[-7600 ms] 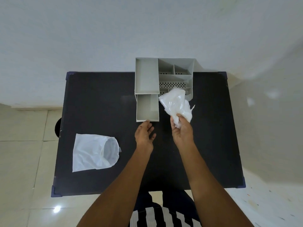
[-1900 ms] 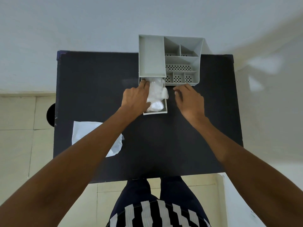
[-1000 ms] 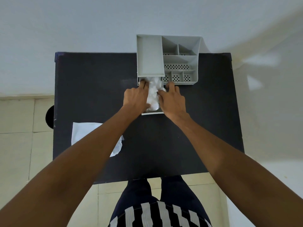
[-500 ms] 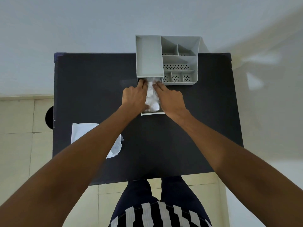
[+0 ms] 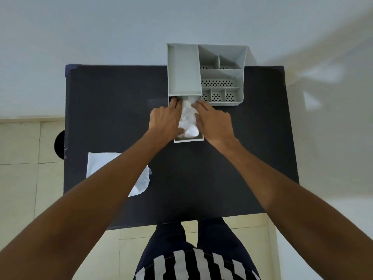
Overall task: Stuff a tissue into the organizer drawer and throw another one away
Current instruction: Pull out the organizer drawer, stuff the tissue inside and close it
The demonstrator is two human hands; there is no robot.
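Black table (image 5: 113, 110), tissue (image 5: 188, 122) lengthwise in drawer (image 5: 188, 140)

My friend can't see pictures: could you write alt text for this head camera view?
Both hands, left hand and right hand, press a white tissue into the open drawer of a grey organizer on a black table. Another tissue lies at the table's left.

A grey organizer (image 5: 205, 73) at upper centre looks like smooth, matt plastic, with perforated panels in its right-hand compartments. Its pulled-out drawer (image 5: 188, 139) has the same matt grey finish. Inside lies a crumpled white tissue (image 5: 188, 120), soft and wrinkled. The table (image 5: 113, 110) has a dark, matt, faintly grainy top. At lower left a flat white tissue (image 5: 96, 162) looks thin and papery. The floor (image 5: 20, 150) is pale, smooth tile.
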